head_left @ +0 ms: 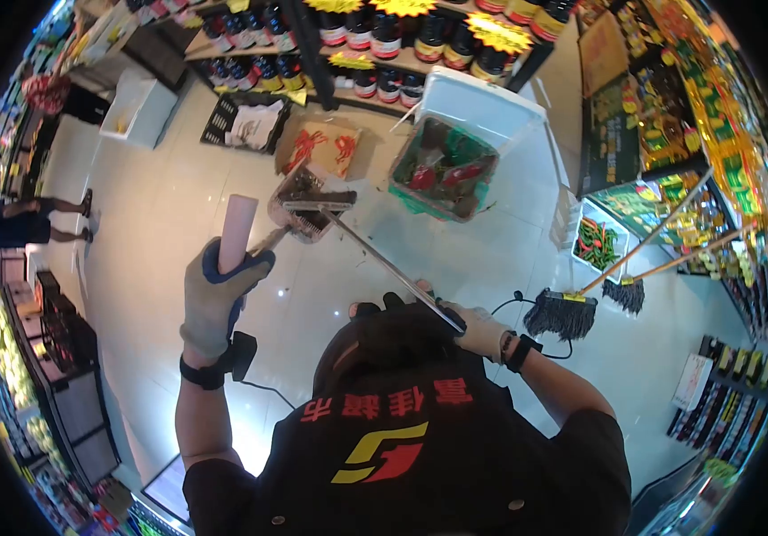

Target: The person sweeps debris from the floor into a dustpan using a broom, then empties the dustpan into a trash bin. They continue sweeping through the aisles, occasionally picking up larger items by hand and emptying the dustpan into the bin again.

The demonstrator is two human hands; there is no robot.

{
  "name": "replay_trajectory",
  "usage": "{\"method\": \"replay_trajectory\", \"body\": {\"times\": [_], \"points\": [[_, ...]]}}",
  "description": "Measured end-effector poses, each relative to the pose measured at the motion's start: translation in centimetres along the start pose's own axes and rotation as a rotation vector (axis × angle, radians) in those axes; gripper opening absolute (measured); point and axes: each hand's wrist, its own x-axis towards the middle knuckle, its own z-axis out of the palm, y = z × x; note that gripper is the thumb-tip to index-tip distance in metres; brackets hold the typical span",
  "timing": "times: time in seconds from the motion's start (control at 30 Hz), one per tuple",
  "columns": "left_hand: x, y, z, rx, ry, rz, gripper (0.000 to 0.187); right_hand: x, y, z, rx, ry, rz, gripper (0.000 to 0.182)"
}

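Note:
My left hand [214, 290], in a grey glove with blue edging, is wrapped round the pale pink upright handle of a dustpan [281, 219]. The pan rests on the floor with dark debris in it. My right hand [475, 330], also gloved, grips the metal pole of a broom [379, 256]. The pole slants forward to the broom's head, which lies across the dustpan. Small dark scraps are scattered on the floor nearby. Ahead of the dustpan is a cardboard box [357, 159] with red crab pictures. A bin [438, 207] lined with a green bag holds rubbish.
Bottle shelves [402, 62] stand ahead, with a black crate [214, 125] below. A white crate of peppers [621, 237] and mops [561, 313] are at the right. A person [18, 219] stands at the left; another person [45, 94] is farther back.

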Motion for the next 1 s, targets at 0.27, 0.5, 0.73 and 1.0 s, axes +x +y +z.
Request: {"method": "replay_trajectory", "body": {"times": [0.27,0.5,0.73,1.0], "points": [[-2.6,6.6,16.4,0.451,-0.941,0.837,0.048,-8.6,8.9,2.1,0.559,0.394,-0.037,0.069],[-5.5,-0.7,36.6,1.209,-1.322,1.087,0.043,-6.7,16.7,4.8,1.051,0.567,0.060,0.054],[-6.7,-2.9,40.1,1.137,-1.333,1.060,0.037,-10.5,18.7,6.7,1.357,0.574,0.078,0.061],[-7.5,-2.8,39.4,1.206,-1.236,1.092,0.029,-11.1,18.5,6.0,1.437,0.550,0.066,0.064]]}}
